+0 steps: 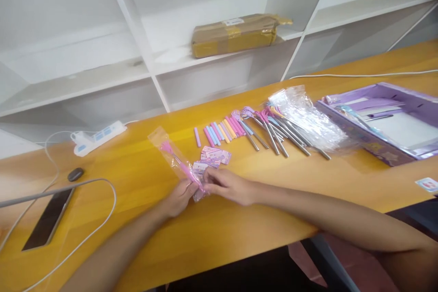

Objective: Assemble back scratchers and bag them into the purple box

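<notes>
A clear plastic bag [159, 139] holds a pink back scratcher [185, 167] with a claw-shaped head and a pink handle. My left hand [181, 196] is closed around the bag's near end, gripping it over the handle. My right hand [229, 185] pinches at the same end from the other side, its fingertips partly hidden. Just beyond my right hand lie several small printed cards [214, 155]. Further back is a row of coloured handle tubes [222, 130] in pink, blue, purple and yellow. Beside them are loose back scratchers [273, 134] with metal shafts.
A pile of clear bags [311, 121] adjoins an open purple box [369, 148] at right. At left are a power strip [99, 137], a dark earbud-like case [75, 174], a phone [48, 219] and a looping white cable [111, 210]. A taped parcel [236, 39] sits on the shelf.
</notes>
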A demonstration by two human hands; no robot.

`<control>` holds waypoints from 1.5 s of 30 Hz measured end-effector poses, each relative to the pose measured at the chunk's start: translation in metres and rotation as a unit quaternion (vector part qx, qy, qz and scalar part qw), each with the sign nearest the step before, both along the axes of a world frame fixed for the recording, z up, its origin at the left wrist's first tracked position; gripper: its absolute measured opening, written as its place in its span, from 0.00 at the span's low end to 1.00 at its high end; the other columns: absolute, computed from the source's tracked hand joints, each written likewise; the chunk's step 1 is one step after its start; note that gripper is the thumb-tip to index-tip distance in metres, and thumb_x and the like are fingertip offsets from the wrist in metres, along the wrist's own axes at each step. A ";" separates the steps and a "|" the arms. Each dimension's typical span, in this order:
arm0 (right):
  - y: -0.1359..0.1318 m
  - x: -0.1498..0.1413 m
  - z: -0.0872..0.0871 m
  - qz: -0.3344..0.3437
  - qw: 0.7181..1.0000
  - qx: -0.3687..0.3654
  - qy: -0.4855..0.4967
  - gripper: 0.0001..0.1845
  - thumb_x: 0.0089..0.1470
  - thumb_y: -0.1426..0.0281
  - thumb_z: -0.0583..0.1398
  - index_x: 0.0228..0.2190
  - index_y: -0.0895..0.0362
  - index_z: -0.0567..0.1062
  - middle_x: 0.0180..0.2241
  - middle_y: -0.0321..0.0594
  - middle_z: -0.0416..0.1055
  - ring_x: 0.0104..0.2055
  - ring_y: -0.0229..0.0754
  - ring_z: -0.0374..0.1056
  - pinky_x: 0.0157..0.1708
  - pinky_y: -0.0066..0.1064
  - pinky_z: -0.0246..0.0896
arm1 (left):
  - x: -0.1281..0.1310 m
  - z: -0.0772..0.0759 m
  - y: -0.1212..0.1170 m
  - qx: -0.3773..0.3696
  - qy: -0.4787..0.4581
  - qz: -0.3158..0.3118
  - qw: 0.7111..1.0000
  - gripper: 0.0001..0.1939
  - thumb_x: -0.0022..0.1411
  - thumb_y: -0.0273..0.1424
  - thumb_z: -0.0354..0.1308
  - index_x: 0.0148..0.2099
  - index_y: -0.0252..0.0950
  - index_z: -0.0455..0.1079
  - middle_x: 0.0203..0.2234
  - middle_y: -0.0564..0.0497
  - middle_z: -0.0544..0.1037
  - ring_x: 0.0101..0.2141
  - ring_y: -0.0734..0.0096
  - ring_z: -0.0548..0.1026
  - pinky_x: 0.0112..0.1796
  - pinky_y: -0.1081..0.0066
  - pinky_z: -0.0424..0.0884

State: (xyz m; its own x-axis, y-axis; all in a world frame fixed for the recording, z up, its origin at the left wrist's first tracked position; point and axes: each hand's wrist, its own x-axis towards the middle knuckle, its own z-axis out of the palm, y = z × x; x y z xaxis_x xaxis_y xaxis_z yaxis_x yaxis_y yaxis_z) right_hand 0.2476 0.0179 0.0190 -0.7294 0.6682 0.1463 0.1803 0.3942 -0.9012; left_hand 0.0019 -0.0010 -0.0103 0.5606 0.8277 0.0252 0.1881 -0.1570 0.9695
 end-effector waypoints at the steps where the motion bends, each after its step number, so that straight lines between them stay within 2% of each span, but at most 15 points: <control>1: -0.005 0.002 -0.006 0.014 1.000 0.019 -0.004 0.23 0.72 0.50 0.56 0.38 0.58 0.67 0.30 0.34 0.66 0.30 0.34 0.59 0.31 0.25 0.54 | 0.000 0.002 -0.001 0.007 0.013 -0.025 1.000 0.31 0.76 0.56 0.47 0.36 0.35 0.76 0.30 0.47 0.77 0.32 0.64 0.72 0.38 0.68 0.69; 4: -0.011 0.007 -0.019 0.055 0.994 0.092 -0.022 0.19 0.70 0.54 0.61 0.38 0.58 0.69 0.28 0.33 0.67 0.27 0.33 0.58 0.30 0.25 0.51 | 0.001 0.011 -0.002 0.025 0.047 -0.070 0.996 0.27 0.77 0.52 0.48 0.43 0.37 0.79 0.39 0.45 0.80 0.41 0.58 0.75 0.48 0.65 0.70; 6: -0.009 0.009 -0.024 0.078 0.991 0.107 -0.017 0.18 0.70 0.56 0.61 0.38 0.58 0.70 0.28 0.33 0.68 0.27 0.33 0.59 0.30 0.25 0.50 | 0.002 0.015 -0.003 0.028 0.065 -0.087 0.994 0.25 0.78 0.49 0.47 0.45 0.38 0.79 0.41 0.44 0.80 0.43 0.56 0.75 0.51 0.64 0.70; 10: -0.004 0.012 -0.026 0.086 0.993 0.080 0.010 0.20 0.71 0.56 0.60 0.34 0.59 0.70 0.29 0.34 0.68 0.27 0.33 0.60 0.30 0.24 0.51 | 0.002 0.020 -0.004 0.035 0.089 -0.099 0.990 0.24 0.79 0.46 0.46 0.47 0.39 0.80 0.42 0.44 0.80 0.43 0.56 0.75 0.51 0.63 0.71; 13: -0.003 0.013 -0.025 0.086 0.995 0.057 0.016 0.19 0.71 0.57 0.60 0.35 0.60 0.72 0.31 0.37 0.72 0.29 0.34 0.64 0.32 0.25 0.55 | 0.005 0.022 -0.003 0.049 0.089 -0.102 0.990 0.21 0.79 0.43 0.48 0.48 0.39 0.81 0.41 0.44 0.81 0.43 0.55 0.76 0.50 0.63 0.71; 18: 0.000 0.016 -0.020 0.129 0.990 0.008 0.050 0.17 0.74 0.61 0.56 0.40 0.61 0.78 0.39 0.43 0.79 0.39 0.37 0.74 0.40 0.25 0.63 | 0.010 0.028 0.002 0.061 0.111 -0.154 0.980 0.17 0.77 0.40 0.53 0.47 0.40 0.83 0.39 0.44 0.82 0.41 0.56 0.78 0.48 0.64 0.71; 20: 0.001 0.017 -0.020 0.133 0.990 0.007 0.054 0.19 0.75 0.61 0.55 0.38 0.61 0.78 0.37 0.42 0.78 0.37 0.36 0.73 0.40 0.25 0.62 | 0.010 0.027 0.004 0.060 0.118 -0.175 0.976 0.17 0.77 0.39 0.53 0.47 0.41 0.83 0.39 0.43 0.83 0.42 0.55 0.78 0.48 0.64 0.71; 22: 0.001 0.017 -0.022 0.122 0.991 0.018 0.047 0.22 0.75 0.59 0.55 0.35 0.61 0.77 0.32 0.39 0.75 0.32 0.34 0.68 0.35 0.24 0.59 | 0.009 0.023 0.004 0.049 0.112 -0.186 0.975 0.15 0.76 0.40 0.55 0.48 0.40 0.83 0.40 0.43 0.83 0.41 0.56 0.79 0.47 0.65 0.72; 25: 0.001 0.017 -0.024 0.105 0.993 0.035 0.045 0.24 0.74 0.57 0.56 0.32 0.61 0.76 0.25 0.35 0.68 0.26 0.32 0.58 0.29 0.24 0.51 | 0.007 0.016 0.003 0.003 0.097 -0.169 0.981 0.13 0.73 0.40 0.60 0.51 0.40 0.82 0.40 0.43 0.84 0.37 0.58 0.81 0.41 0.68 0.74; 27: 0.000 0.018 -0.024 0.099 0.993 0.038 0.045 0.23 0.74 0.58 0.56 0.32 0.61 0.76 0.24 0.34 0.67 0.25 0.31 0.56 0.28 0.24 0.49 | 0.007 0.014 0.003 -0.014 0.096 -0.151 0.984 0.13 0.73 0.39 0.61 0.51 0.39 0.82 0.38 0.44 0.85 0.35 0.60 0.82 0.38 0.69 0.74; 32: 0.002 0.022 -0.019 0.132 0.991 0.014 0.030 0.19 0.73 0.60 0.57 0.36 0.61 0.77 0.29 0.35 0.71 0.27 0.31 0.60 0.30 0.24 0.52 | 0.010 0.019 0.005 -0.001 0.082 -0.124 0.989 0.10 0.72 0.36 0.63 0.48 0.41 0.84 0.38 0.44 0.87 0.38 0.57 0.84 0.40 0.68 0.77; 36: 0.004 0.026 -0.018 0.155 0.988 -0.001 0.023 0.20 0.69 0.56 0.63 0.33 0.60 0.73 0.27 0.31 0.66 0.26 0.30 0.59 0.29 0.23 0.52 | 0.011 0.023 0.006 0.009 0.084 -0.134 0.987 0.11 0.72 0.36 0.63 0.49 0.42 0.85 0.38 0.45 0.86 0.38 0.57 0.84 0.41 0.67 0.76; 40: 0.005 0.027 -0.020 0.171 0.985 0.009 0.019 0.17 0.72 0.59 0.60 0.38 0.60 0.77 0.28 0.33 0.68 0.28 0.31 0.61 0.31 0.23 0.53 | 0.012 0.026 0.005 0.013 0.084 -0.146 0.986 0.11 0.72 0.36 0.62 0.49 0.43 0.85 0.39 0.44 0.86 0.40 0.56 0.83 0.44 0.67 0.76; 45: 0.005 0.027 -0.023 0.178 0.983 0.036 0.009 0.19 0.72 0.60 0.59 0.32 0.60 0.74 0.28 0.33 0.69 0.28 0.31 0.61 0.32 0.24 0.54 | 0.013 0.027 0.005 0.050 0.117 -0.157 0.979 0.11 0.73 0.36 0.61 0.51 0.44 0.85 0.40 0.45 0.85 0.40 0.58 0.81 0.44 0.67 0.73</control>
